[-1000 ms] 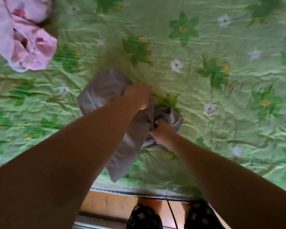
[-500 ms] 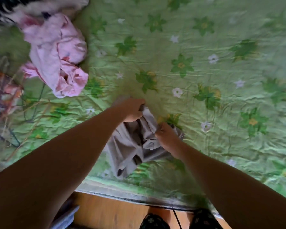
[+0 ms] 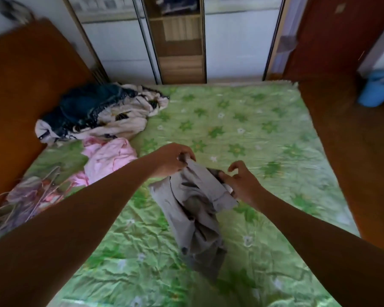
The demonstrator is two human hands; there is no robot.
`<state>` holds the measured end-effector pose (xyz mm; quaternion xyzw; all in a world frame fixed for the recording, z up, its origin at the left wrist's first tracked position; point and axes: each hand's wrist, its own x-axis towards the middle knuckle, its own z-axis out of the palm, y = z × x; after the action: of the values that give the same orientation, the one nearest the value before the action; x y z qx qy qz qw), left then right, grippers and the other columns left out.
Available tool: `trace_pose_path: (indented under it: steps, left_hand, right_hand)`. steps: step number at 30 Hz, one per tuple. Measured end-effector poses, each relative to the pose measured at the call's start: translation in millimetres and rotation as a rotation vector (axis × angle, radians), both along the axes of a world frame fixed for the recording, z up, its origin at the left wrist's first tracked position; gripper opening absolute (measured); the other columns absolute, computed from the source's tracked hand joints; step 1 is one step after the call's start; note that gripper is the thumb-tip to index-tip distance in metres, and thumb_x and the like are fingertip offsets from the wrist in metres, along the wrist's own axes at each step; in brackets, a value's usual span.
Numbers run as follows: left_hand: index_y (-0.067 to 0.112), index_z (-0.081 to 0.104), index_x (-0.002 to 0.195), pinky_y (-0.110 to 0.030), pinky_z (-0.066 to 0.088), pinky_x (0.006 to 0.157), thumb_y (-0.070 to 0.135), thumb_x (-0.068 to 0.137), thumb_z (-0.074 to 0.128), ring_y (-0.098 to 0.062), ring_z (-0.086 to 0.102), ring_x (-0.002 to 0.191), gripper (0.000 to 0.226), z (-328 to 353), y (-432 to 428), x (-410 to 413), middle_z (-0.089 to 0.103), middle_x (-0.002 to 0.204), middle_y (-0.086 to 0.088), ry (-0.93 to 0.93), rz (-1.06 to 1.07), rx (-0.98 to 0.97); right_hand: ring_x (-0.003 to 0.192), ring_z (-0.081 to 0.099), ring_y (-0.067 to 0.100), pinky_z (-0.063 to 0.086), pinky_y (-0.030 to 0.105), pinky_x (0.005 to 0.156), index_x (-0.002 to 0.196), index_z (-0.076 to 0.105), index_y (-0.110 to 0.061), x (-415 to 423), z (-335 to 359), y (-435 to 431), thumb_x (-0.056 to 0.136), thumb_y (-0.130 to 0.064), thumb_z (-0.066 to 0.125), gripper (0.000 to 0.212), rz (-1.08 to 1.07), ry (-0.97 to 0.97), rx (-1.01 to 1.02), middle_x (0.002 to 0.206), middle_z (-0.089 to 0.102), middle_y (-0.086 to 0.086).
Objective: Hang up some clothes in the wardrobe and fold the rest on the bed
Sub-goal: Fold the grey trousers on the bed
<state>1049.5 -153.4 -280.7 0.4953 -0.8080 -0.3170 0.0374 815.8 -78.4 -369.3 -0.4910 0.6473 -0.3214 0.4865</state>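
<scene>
A grey garment (image 3: 195,209) hangs crumpled above the green flowered bed (image 3: 264,134). My left hand (image 3: 172,159) pinches its top edge, fingers curled over the cloth. My right hand (image 3: 242,181) grips the garment's right side with thumb and lower fingers, while its index finger curls free above. The cloth's lower end trails down toward the near edge of the bed. The wardrobe (image 3: 177,38) stands beyond the bed's far end, with a narrow open section between pale sliding doors.
A pink garment (image 3: 108,157) lies left of my hands. A heap of dark blue and cream clothes (image 3: 93,114) sits behind it. Hangers and a purplish item (image 3: 24,198) lie at the bed's left edge. Wooden headboard (image 3: 24,85) left, wooden floor (image 3: 353,140) right, blue bin (image 3: 377,88).
My head has tilted up, so the wardrobe and the room have come into view. Both hands have lifted the grey garment off the bed and moved apart along its top edge.
</scene>
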Motion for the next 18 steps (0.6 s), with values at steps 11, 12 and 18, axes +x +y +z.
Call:
trace_pose_path:
  steps: [11,12,18]
  left_hand:
    - [0.002,0.074,0.094,-0.013,0.049,0.076,-0.019,0.081,0.060,-0.001,0.065,0.088,0.028,157.7,-3.0,-70.3,0.072,0.096,-0.005,0.381,-0.140,-0.407]
    - [0.001,0.074,0.096,-0.010,0.047,0.073,-0.018,0.083,0.058,0.006,0.062,0.084,0.029,165.3,-3.1,-75.6,0.070,0.095,-0.002,0.417,-0.086,-0.428]
    - [-0.003,0.067,0.121,-0.019,0.057,0.063,-0.007,0.100,0.045,-0.010,0.070,0.080,0.030,186.6,-16.8,-90.4,0.069,0.097,-0.011,0.663,0.186,-0.209]
  right_hand:
    - [0.080,0.052,0.028,0.034,0.033,0.068,0.083,0.049,-0.014,-37.0,182.0,-37.8,0.089,-0.028,0.049,0.015,0.200,0.539,-0.452,0.082,0.054,0.006]
    - [0.080,0.053,0.028,0.038,0.031,0.067,0.087,0.051,-0.012,-38.0,193.2,-39.5,0.091,-0.023,0.049,0.012,0.150,0.478,-0.486,0.084,0.055,0.008]
    - [0.070,0.055,0.032,0.038,0.032,0.060,0.070,0.054,-0.013,-54.9,254.6,-54.7,0.092,0.001,0.044,0.028,-0.016,0.401,-0.580,0.068,0.054,0.007]
